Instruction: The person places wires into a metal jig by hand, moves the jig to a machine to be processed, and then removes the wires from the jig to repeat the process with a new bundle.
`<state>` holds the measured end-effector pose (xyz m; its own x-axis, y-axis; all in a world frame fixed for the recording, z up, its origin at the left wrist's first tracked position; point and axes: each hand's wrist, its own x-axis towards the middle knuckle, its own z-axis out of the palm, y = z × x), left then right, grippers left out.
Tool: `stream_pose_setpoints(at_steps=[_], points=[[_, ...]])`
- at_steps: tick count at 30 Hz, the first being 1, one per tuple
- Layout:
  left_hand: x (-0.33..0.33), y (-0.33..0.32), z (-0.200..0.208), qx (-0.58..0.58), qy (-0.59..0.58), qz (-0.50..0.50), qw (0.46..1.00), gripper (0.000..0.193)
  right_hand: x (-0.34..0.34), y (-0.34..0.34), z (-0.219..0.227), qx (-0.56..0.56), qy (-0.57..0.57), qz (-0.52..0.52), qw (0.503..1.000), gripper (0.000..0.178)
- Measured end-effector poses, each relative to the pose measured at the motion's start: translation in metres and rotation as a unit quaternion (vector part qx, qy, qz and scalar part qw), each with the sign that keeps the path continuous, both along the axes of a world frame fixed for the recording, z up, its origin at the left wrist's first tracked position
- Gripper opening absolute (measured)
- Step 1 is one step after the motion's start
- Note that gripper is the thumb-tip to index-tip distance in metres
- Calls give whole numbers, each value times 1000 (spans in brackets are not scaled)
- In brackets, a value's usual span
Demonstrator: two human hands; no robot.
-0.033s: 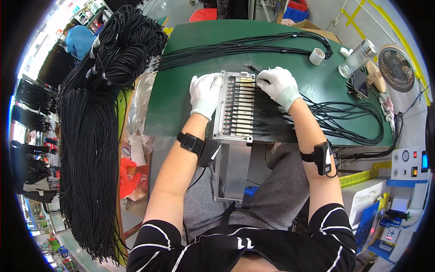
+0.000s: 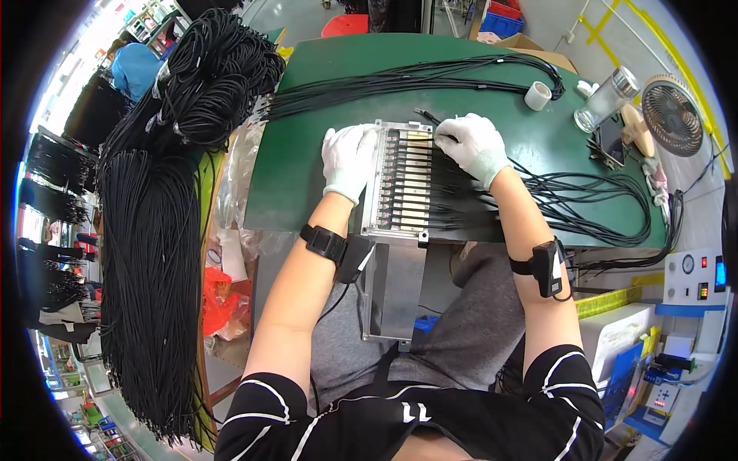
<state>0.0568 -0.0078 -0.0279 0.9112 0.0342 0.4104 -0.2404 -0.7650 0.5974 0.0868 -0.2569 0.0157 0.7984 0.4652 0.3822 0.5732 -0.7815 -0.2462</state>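
The worktop [image 2: 288, 180] is green, with a smooth surface. Near its front edge lies 1 slotted metal fixture [image 2: 374, 188], with black cables set in a row across it. Along the far side lies 1 long black cable bundle [image 2: 369, 83]. To the right lie 1 looped cable bundle [image 2: 576, 181], 1 white tape roll [image 2: 538, 96] and 1 clear bottle [image 2: 602, 101] with a metallic cap.

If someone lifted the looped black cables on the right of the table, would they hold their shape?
Probably not: the black cables curve in loose loops, suggesting they're floppy. They may snag, since several strands overlap. Pulling might tug at the metal frame, as some strands seem to lead there.
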Motion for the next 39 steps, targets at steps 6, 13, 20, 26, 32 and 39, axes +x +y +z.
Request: stream_pose_setpoints(at_steps=[6,13,20,26,32,39], points=[[-9,-25,7,139,-37,-67,987,34,1,8,-6,-18,5,-9,1000,15],[0,-35,23,216,32,-85,972,39,25,-9,-8,-20,-63,-134,989,13],[6,-17,-9,-43,-89,-51,994,28,18,-3,-9,53,-54,17,997,15],[-1,-22,9,-99,-141,-72,982,19,-5,19,-5,93,-78,92,988,17],[-1,-28,18,-64,-168,-100,979,18,-8,32,2,55,-58,100,992,19],[-1,-20,19,-356,28,-84,930,18,-3,19,3,39,-149,81,985,19]])
